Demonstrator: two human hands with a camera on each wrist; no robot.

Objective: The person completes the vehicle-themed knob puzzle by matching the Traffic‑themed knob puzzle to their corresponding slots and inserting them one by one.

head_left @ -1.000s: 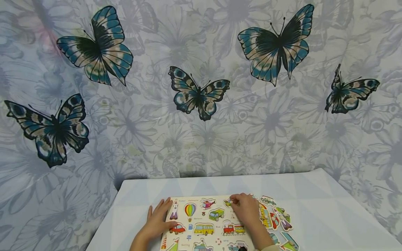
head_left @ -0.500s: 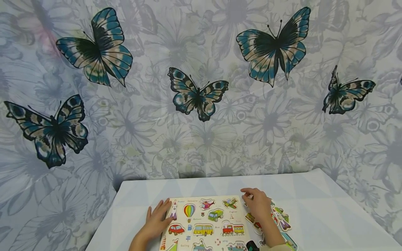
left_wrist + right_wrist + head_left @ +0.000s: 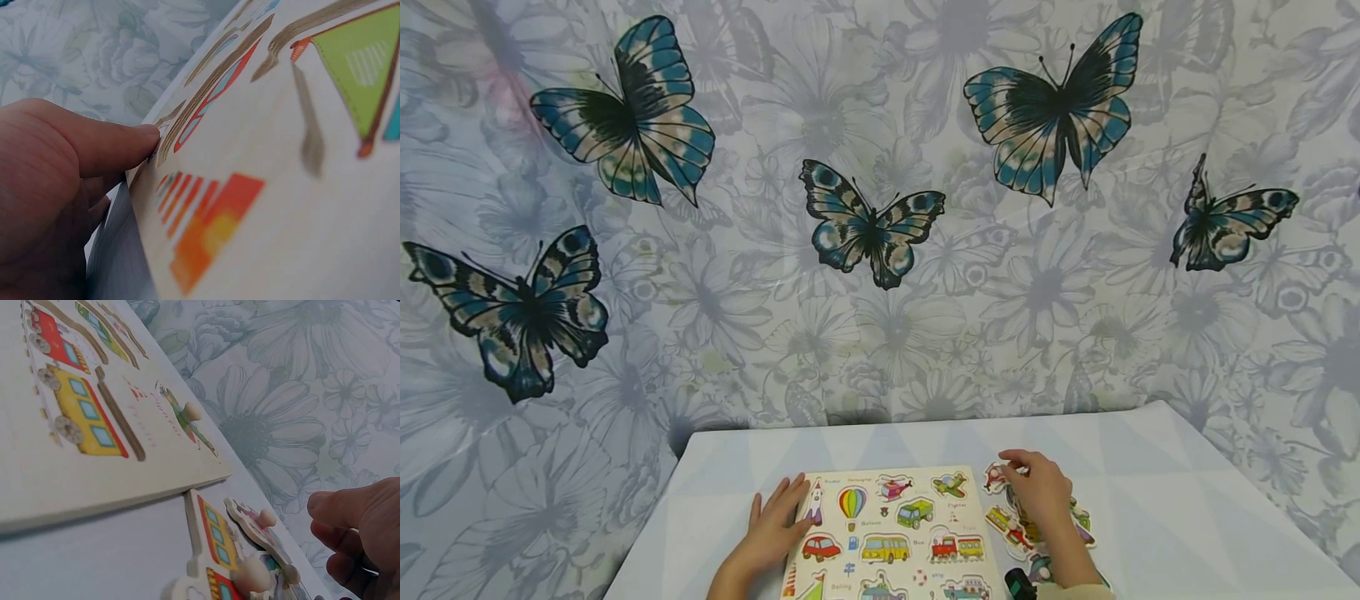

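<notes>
A wooden peg puzzle board printed with vehicles lies at the front of the table. My left hand rests along its left edge, fingers straight and spread; in the left wrist view the thumb lies at the edge. A knobbed plane piece sits in the board's upper right recess. My right hand hovers over loose pieces right of the board, fingers loosely bent and holding nothing. Just left of its fingertips lies a small red-and-white piece. A knobbed train piece lies beside the board's corner.
More loose pieces lie partly hidden under the right hand and forearm, including a red-and-yellow one. A dark wrist device overlaps the front. The white table ends at a butterfly-patterned wall covering.
My right hand has left the plane piece, which stays in the board, and moved right over the loose pieces. The left hand has stayed at the board's left edge.
</notes>
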